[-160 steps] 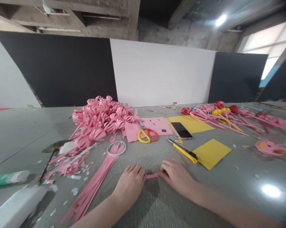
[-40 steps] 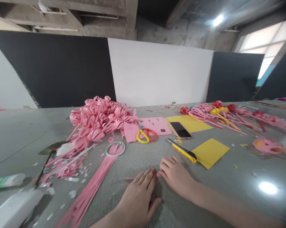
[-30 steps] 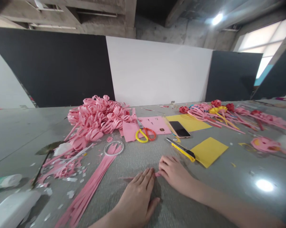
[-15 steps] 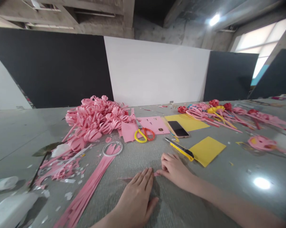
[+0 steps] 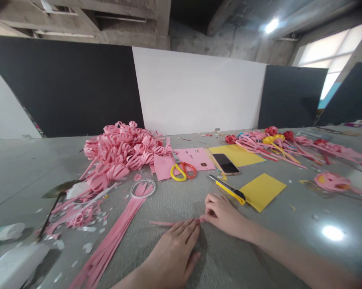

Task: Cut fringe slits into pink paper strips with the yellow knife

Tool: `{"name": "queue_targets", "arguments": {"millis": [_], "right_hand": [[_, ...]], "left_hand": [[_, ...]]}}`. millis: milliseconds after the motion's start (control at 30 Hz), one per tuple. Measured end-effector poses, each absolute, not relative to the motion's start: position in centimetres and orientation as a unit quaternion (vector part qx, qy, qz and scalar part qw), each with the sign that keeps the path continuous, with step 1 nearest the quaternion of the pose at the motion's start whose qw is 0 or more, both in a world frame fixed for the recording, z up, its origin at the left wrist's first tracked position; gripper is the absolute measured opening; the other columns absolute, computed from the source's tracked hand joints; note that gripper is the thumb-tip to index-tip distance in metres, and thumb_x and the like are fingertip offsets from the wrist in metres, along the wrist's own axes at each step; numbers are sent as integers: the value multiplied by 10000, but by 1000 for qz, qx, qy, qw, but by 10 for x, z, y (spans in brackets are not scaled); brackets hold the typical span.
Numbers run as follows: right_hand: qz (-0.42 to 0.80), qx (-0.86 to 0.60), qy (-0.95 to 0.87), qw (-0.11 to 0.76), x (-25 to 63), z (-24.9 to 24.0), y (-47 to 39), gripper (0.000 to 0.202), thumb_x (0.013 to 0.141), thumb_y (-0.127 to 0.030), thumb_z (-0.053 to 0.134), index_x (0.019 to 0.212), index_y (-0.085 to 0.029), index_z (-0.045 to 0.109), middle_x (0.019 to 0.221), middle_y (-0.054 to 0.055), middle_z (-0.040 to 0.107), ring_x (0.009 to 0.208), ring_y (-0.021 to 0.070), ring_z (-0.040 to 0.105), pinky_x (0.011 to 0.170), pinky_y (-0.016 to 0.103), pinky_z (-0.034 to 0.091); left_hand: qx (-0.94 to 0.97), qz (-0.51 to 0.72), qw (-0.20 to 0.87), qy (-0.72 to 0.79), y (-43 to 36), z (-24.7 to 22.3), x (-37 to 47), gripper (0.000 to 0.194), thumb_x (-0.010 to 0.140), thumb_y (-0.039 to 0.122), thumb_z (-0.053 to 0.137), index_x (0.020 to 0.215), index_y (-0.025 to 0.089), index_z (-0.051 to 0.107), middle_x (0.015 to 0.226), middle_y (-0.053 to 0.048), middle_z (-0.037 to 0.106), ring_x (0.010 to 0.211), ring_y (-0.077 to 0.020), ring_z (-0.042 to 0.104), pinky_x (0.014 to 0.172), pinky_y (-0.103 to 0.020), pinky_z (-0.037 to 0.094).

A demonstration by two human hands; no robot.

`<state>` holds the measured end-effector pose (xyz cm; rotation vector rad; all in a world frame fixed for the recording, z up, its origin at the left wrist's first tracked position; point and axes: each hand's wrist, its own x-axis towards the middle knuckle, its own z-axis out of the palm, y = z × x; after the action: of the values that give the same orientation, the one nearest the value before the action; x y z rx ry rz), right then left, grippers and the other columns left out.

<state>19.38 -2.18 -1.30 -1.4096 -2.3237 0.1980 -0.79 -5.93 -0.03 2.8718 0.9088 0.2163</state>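
A narrow pink paper strip (image 5: 162, 223) lies crosswise on the grey table, its left end bare and its middle covered. My left hand (image 5: 175, 249) rests flat over it, fingers extended and thumb apart. The right end of the strip is pinched between the thumb and curled fingers of my right hand (image 5: 221, 212). Just beyond my right hand lies a yellow and black utility knife (image 5: 229, 189), its tip pointing away to the left. A bundle of long pink strips (image 5: 117, 237) runs to my left, with a roll of tape (image 5: 142, 188) resting on its far end.
Scissors (image 5: 182, 170) with yellow and red handles lie on pink paper beside a phone (image 5: 225, 163). A yellow sheet (image 5: 263, 192) is at the right. Curled pink paper flowers (image 5: 123, 148) heap at back left, above scattered scraps. A white box (image 5: 17, 261) stands near left.
My left hand has shifted slightly nearer to me and right, showing more of the strip. My right hand has moved very slightly right, still pinching the strip's end.
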Motion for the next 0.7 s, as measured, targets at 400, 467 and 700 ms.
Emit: {"name": "queue_targets", "arguments": {"millis": [400,467,700], "right_hand": [[68,-508,-841,173,202,-7,-18,325,711,-410,613,544,-168,477,712,-1,493,745,150,459,677,279,335],[54,-512,-839,176,202,-9,-18,350,707,-440,604,535,-168,466,700,-2,488,736,153,456,672,283,333],[118,-497,-843,168,215,-9,-12,351,725,-463,574,554,-170,487,757,-1,482,755,140,452,661,256,334]], "left_hand": [[947,85,71,302,-59,-3,-8,456,841,254,383,1281,159,306,1324,-90,360,1188,-224,346,973,-383,315],[946,89,72,302,-59,-3,-9,459,843,264,385,1283,162,302,1322,-87,365,1184,-223,352,969,-381,321],[946,81,65,306,-61,-3,-9,452,848,266,375,1281,158,308,1322,-89,364,1185,-226,349,967,-381,324]]}}
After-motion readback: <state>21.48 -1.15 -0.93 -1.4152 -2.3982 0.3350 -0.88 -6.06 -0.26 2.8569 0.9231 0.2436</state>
